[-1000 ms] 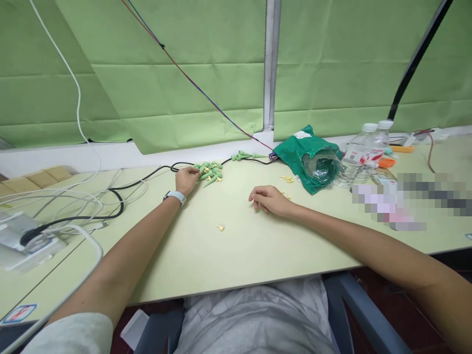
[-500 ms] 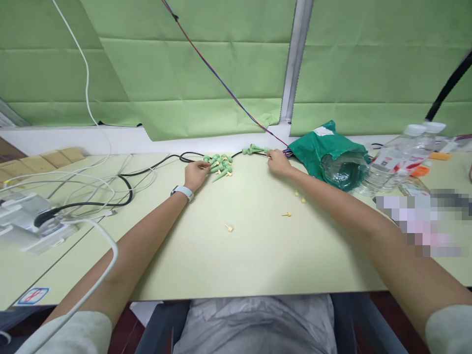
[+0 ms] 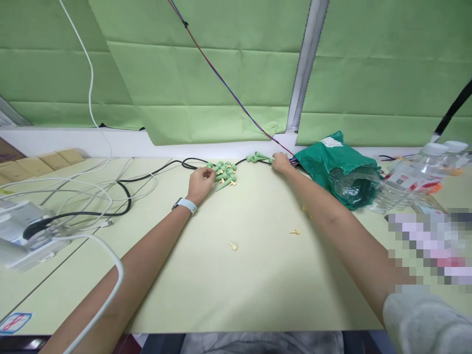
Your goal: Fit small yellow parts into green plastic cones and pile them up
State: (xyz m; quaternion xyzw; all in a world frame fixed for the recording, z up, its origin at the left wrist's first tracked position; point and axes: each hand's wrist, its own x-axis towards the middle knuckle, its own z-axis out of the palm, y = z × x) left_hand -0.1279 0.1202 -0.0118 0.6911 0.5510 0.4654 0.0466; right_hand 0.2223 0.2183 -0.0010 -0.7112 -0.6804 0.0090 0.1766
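At the back of the table lies a pile of small green cone-shaped pieces with little yellow pegs among them. My left hand, a watch on its wrist, rests at the pile's left edge with its fingers pinched together; whatever is between them is hidden. Further right, my right hand reaches to the end of a few more green pieces by the wall. Its fingers are bent and closed at the tips, and I cannot make out what they hold. One yellow peg lies nearer me, another yellow peg to its right.
A torn green plastic bag sits right of my right hand, with clear plastic bottles beyond it. Cables and a white power strip spread over the left side. Yellowish blocks line the back left. A white cable crosses my left forearm.
The view has tilted up, so the table sits lower in it. Both hands stay beside the same green pieces, and my right forearm now covers part of the small yellow pieces beneath it.
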